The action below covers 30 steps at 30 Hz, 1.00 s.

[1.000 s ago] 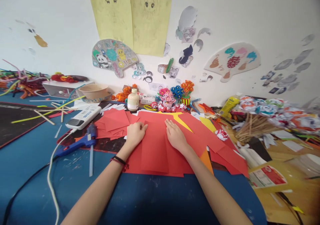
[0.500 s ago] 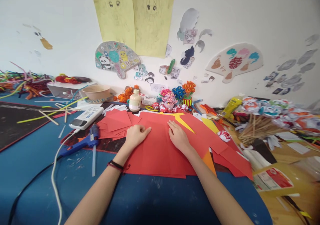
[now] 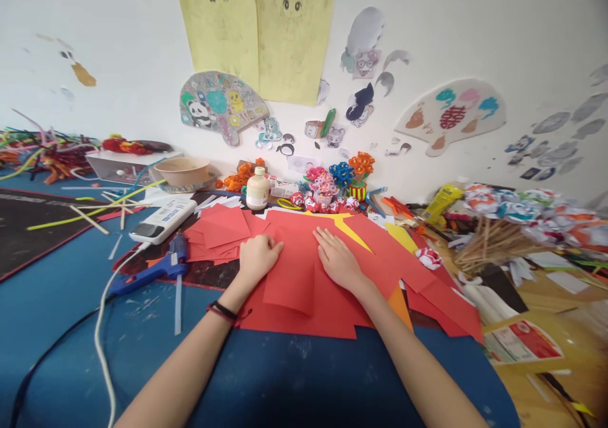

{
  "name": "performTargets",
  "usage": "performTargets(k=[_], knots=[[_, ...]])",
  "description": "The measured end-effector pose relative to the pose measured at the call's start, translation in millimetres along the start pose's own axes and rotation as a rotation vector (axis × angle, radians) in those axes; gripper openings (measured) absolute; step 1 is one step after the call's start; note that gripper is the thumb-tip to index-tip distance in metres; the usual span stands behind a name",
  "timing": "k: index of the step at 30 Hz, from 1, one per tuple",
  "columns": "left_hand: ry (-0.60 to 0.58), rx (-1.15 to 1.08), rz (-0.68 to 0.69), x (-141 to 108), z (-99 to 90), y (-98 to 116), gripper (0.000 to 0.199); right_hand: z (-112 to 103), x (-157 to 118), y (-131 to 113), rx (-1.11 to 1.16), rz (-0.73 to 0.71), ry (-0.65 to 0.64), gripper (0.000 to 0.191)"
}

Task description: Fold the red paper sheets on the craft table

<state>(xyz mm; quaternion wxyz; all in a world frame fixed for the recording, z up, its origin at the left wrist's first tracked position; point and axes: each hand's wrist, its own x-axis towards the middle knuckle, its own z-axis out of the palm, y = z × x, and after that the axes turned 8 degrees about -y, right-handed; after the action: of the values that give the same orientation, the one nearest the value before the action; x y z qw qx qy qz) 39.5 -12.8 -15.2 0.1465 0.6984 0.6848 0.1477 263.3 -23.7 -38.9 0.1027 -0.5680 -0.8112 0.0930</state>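
Observation:
A narrow piece of red paper [image 3: 291,289], its near end bent and slightly raised, lies over larger red sheets [image 3: 332,314]. My left hand [image 3: 258,254] is closed at its left edge, fingers curled and thumb pointing right; the fingertips are partly hidden. Flat on the red paper, to the right of the narrow piece, rests my right hand [image 3: 336,256] with its fingers stretched out. Smaller red paper pieces [image 3: 223,228] are heaped beyond my left hand. A yellow paper strip [image 3: 351,232] lies just past my right hand.
Left of the papers are a blue glue gun [image 3: 173,263] with its cord and a white power strip [image 3: 164,220]. A glue bottle [image 3: 257,190] and pipe-cleaner flowers [image 3: 320,184] stand along the wall. Bundled sticks [image 3: 494,244] and a yellowish container [image 3: 541,342] are at the right.
The narrow red piece's near end has lifted and now shows a bent lower edge above the sheets beneath. My hands have stayed in nearly the same place; the view has shifted slightly.

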Motion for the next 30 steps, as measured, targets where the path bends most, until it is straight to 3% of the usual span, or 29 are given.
performTargets(k=[9,12,16,20,25,30], knots=[[0.048,-0.107,0.002,-7,4.3,-7,0.03,-3,-4,0,-0.004,-0.009,-0.017,0.054],[0.035,-0.155,0.0,-7,0.1,-9,0.035,0,-3,1,0.018,-0.004,0.025,0.052],[-0.067,-0.157,0.058,-10,-6.4,-12,0.037,-2,-2,2,0.021,0.018,0.128,0.049],[0.018,-0.19,0.06,-7,-1.9,-11,0.031,-16,-8,-5,0.01,0.02,0.208,0.047],[0.128,-0.152,0.019,-1,6.1,-1,0.028,-20,-17,-14,0.053,-0.034,0.0,0.055],[0.097,0.01,0.04,-7,2.7,1,0.034,-6,-13,-9,-0.01,-0.031,-0.095,0.059]])
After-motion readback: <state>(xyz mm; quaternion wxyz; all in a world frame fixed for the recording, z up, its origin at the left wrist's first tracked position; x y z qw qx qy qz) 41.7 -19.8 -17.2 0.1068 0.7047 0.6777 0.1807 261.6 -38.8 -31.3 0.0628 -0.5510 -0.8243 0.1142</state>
